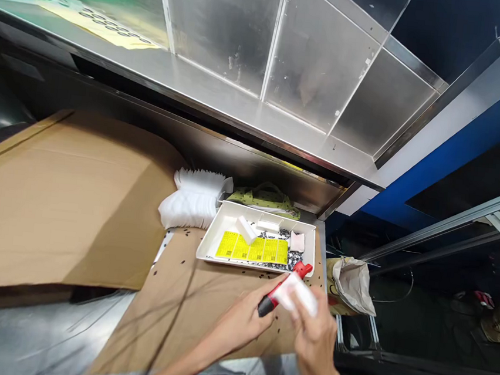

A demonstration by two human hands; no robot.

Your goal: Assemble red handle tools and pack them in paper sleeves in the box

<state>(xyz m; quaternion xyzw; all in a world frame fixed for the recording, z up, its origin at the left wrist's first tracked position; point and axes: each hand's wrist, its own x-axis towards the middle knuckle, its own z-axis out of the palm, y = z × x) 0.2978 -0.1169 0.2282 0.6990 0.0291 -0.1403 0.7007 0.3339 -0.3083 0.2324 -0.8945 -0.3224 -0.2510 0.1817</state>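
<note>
My left hand [237, 322] grips a red and black handheld tool [276, 293] above a brown cardboard sheet [202, 318]. My right hand [315, 335] holds a white cloth [297, 292] against the tool's upper part, hiding much of it. Just beyond the hands is a white plastic tray [214, 231]. It holds a yellow printed sheet [252, 248], a white foam block [246, 229], a pinkish-white sponge [296, 241] and crumpled foil scraps [272, 233]. Dark specks lie scattered over the cardboard.
A stack of white foam pieces [193, 202] and a green-yellow bag [264, 199] sit behind the tray. A crumpled paper bag [352, 286] lies to the right. A large cardboard sheet [64, 193] spreads left, beneath a stainless steel shelf [224, 85].
</note>
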